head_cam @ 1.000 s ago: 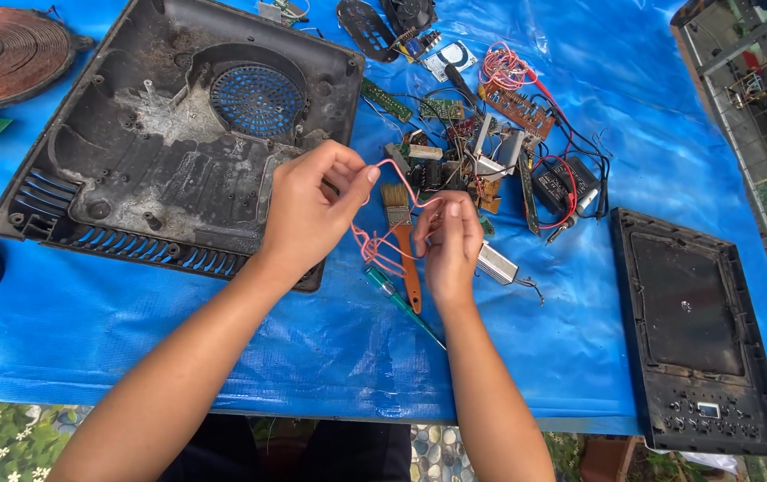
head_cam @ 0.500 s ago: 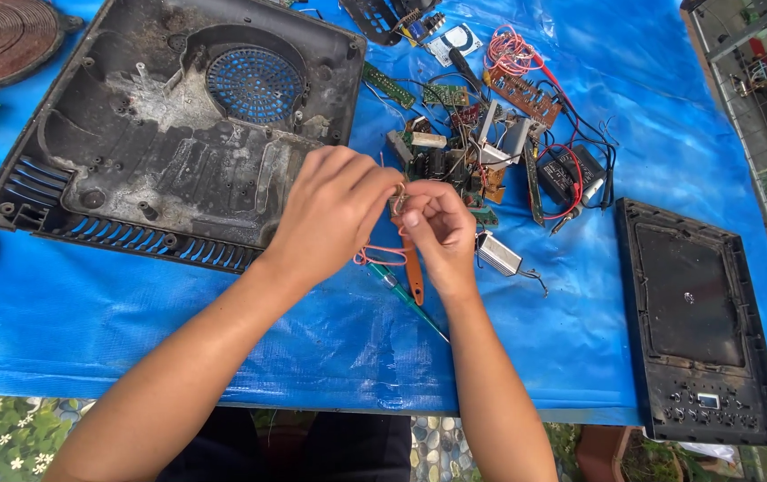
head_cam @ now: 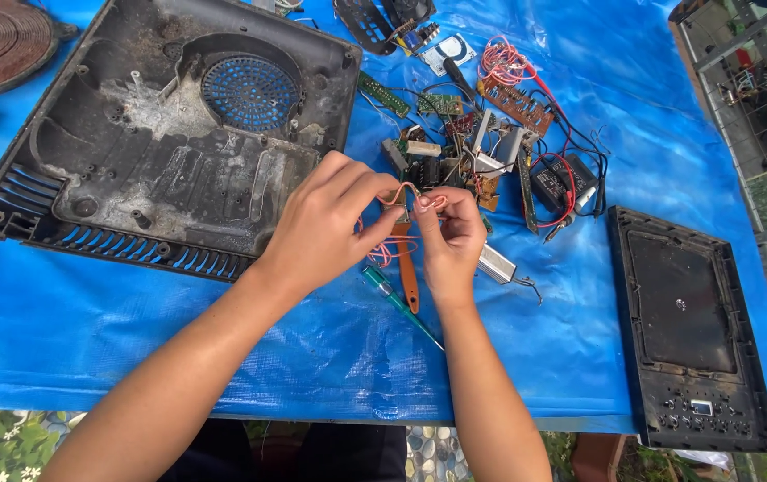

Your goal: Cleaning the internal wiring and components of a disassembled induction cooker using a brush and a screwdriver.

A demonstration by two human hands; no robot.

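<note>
My left hand (head_cam: 325, 223) and my right hand (head_cam: 451, 234) meet over the blue tarp (head_cam: 178, 339), both pinching a thin pink wire (head_cam: 412, 195) with a small part on it between the fingertips. More loops of the same pink wire (head_cam: 381, 253) hang under my left hand. Below the hands lie an orange-handled tool (head_cam: 409, 272) and a green-handled screwdriver (head_cam: 398, 303) on the tarp. A small silver block component (head_cam: 496, 262) lies just right of my right wrist.
A dusty black cooker base with a round fan grille (head_cam: 178, 143) lies at the upper left. A copper coil (head_cam: 0, 40) sits at the far left corner. Circuit boards, red wires and parts (head_cam: 508, 134) are piled behind the hands. A black top panel (head_cam: 687, 330) lies at the right.
Both hands have drawn closer together and lifted the pink wire up between the fingertips; the view has shifted slightly downward.
</note>
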